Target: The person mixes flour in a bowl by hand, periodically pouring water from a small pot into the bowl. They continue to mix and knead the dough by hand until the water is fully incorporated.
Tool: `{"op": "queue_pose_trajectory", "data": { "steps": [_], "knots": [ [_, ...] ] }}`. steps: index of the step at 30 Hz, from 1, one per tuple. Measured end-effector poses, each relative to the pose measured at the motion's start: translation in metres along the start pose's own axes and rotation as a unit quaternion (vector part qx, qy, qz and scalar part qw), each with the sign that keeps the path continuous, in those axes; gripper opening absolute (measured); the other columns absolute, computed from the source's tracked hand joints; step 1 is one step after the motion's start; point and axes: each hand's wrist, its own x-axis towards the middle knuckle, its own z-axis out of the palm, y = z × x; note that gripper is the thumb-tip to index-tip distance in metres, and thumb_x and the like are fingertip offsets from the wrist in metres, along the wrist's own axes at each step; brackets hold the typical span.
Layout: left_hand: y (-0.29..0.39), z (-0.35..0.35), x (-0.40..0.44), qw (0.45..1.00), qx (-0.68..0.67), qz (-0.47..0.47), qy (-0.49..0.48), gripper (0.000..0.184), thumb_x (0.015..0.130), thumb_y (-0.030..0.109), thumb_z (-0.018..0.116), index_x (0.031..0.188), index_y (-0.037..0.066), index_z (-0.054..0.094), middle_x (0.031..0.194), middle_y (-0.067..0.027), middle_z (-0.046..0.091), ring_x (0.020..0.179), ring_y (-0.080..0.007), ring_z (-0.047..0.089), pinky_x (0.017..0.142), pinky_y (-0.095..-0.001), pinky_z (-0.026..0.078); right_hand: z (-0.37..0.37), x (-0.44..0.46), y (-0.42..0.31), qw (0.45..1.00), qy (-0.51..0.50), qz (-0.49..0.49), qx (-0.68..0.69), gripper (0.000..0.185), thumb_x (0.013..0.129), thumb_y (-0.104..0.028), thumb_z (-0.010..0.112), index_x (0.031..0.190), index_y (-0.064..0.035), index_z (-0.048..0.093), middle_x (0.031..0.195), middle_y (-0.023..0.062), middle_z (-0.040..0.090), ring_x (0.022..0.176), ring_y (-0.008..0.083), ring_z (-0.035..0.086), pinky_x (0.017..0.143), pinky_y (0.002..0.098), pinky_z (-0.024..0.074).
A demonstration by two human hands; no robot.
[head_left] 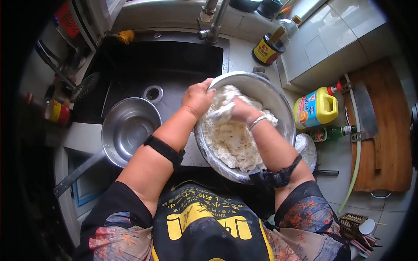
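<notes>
A large metal bowl (210, 150) stands at the sink's right front corner. Lumpy, floury dough (237, 150) fills much of it. My left hand (198, 98) grips the bowl's upper left rim, fingers closed over the edge. Inside the bowl, near its far side, is my right hand (239, 109). White, sticky dough coats its fingers, and motion smears them, so I cannot tell whether they are closed. A bracelet circles my right wrist. Left of the bowl, a metal saucepan (130, 128) with a long handle sits at the sink's front edge, holding nothing I can see.
Behind lies the dark sink (174, 54) with its faucet (212, 32). A sauce bottle (266, 48) is at the back right. To the right are a yellow jug (324, 108), a green bottle (333, 133), a cleaver (365, 111) and a wooden board (394, 143).
</notes>
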Motion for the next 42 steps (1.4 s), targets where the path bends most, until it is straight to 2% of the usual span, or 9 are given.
{"op": "queue_pose_trajectory", "data": {
  "steps": [2,4,12,16,24,29,35,37,42],
  "knots": [
    [0.0,0.0,0.003,1.0,-0.012,-0.004,0.015,0.039,0.08,0.03,0.053,0.118,0.024,0.049,0.102,-0.0119,0.059,0.096,-0.0297,0.055,0.083,-0.0365,0.043,0.03,-0.021,-0.042,0.933,0.008,0.118,-0.34,0.03,0.066,-0.008,0.059,0.093,0.005,0.057,0.093,0.0208,0.06,0.087,0.0312,0.059,0.077,0.0362,0.0462],
    [0.0,-0.004,0.0,1.0,-0.005,-0.021,0.013,0.038,0.08,0.03,0.054,0.118,0.024,0.05,0.103,-0.0113,0.059,0.096,-0.0295,0.055,0.083,-0.0365,0.043,0.047,-0.031,-0.031,0.915,-0.019,0.082,-0.394,0.028,0.063,-0.009,0.059,0.087,0.0034,0.056,0.086,0.0244,0.058,0.085,0.0365,0.057,0.075,0.0398,0.045],
    [0.005,-0.008,-0.001,1.0,0.028,-0.011,0.009,0.036,0.08,0.027,0.054,0.115,0.021,0.051,0.102,-0.0122,0.059,0.095,-0.0293,0.056,0.082,-0.0358,0.043,0.042,-0.077,-0.044,0.9,-0.134,-0.01,-0.414,0.02,0.064,-0.001,0.049,0.081,0.0012,0.06,0.077,0.0218,0.06,0.077,0.0353,0.059,0.07,0.0396,0.0467],
    [0.023,-0.022,-0.007,0.999,0.021,-0.023,-0.034,0.041,0.08,0.024,0.054,0.119,0.013,0.049,0.104,-0.0164,0.058,0.097,-0.0293,0.055,0.085,-0.0337,0.041,0.01,-0.127,-0.038,0.946,0.034,-0.107,-0.303,0.02,0.058,0.003,0.05,0.076,0.0012,0.058,0.077,0.0219,0.059,0.075,0.0363,0.057,0.068,0.0406,0.0463],
    [0.019,-0.059,-0.02,0.995,0.065,0.067,-0.043,0.05,0.084,0.036,0.049,0.122,0.004,0.042,0.104,-0.0231,0.054,0.1,-0.0343,0.051,0.085,-0.0383,0.04,0.005,-0.159,-0.003,0.924,0.033,0.02,-0.381,0.017,0.055,0.002,0.05,0.07,-0.0003,0.058,0.07,0.0204,0.058,0.071,0.0374,0.056,0.066,0.0419,0.046],
    [-0.018,-0.179,-0.082,0.969,0.175,0.135,0.111,0.043,0.077,0.022,0.058,0.115,0.003,0.05,0.102,-0.0167,0.055,0.095,-0.0282,0.053,0.082,-0.0349,0.041,0.009,-0.146,0.002,0.922,0.063,0.016,-0.38,0.018,0.057,0.0,0.05,0.072,-0.0004,0.059,0.072,0.0215,0.058,0.073,0.0371,0.057,0.066,0.0415,0.0458],
    [-0.133,-0.253,-0.153,0.908,0.401,-0.079,0.092,0.057,0.074,0.032,0.061,0.117,-0.002,0.045,0.109,-0.0207,0.052,0.1,-0.0344,0.049,0.088,-0.0384,0.038,0.012,-0.133,0.007,0.921,0.059,0.014,-0.384,0.018,0.057,0.001,0.051,0.073,0.0004,0.059,0.074,0.0226,0.057,0.074,0.0378,0.056,0.066,0.0416,0.0451],
    [-0.139,-0.249,-0.163,0.903,0.389,-0.18,-0.004,0.05,0.075,0.039,0.059,0.104,-0.001,0.055,0.095,-0.0219,0.058,0.089,-0.035,0.055,0.081,-0.039,0.042,0.014,-0.131,0.0,0.915,0.062,0.013,-0.398,0.019,0.058,0.003,0.05,0.074,0.0012,0.059,0.073,0.0228,0.057,0.074,0.0381,0.056,0.067,0.042,0.0449],
    [-0.132,-0.231,-0.173,0.938,0.255,-0.197,-0.13,0.047,0.073,0.046,0.059,0.082,0.0,0.063,0.077,-0.0221,0.059,0.078,-0.0344,0.058,0.072,-0.0394,0.044,0.015,-0.128,0.001,0.91,0.061,0.02,-0.409,0.02,0.058,0.004,0.049,0.076,0.0017,0.06,0.074,0.0223,0.058,0.075,0.0375,0.056,0.068,0.0412,0.0455]
  ]
}}
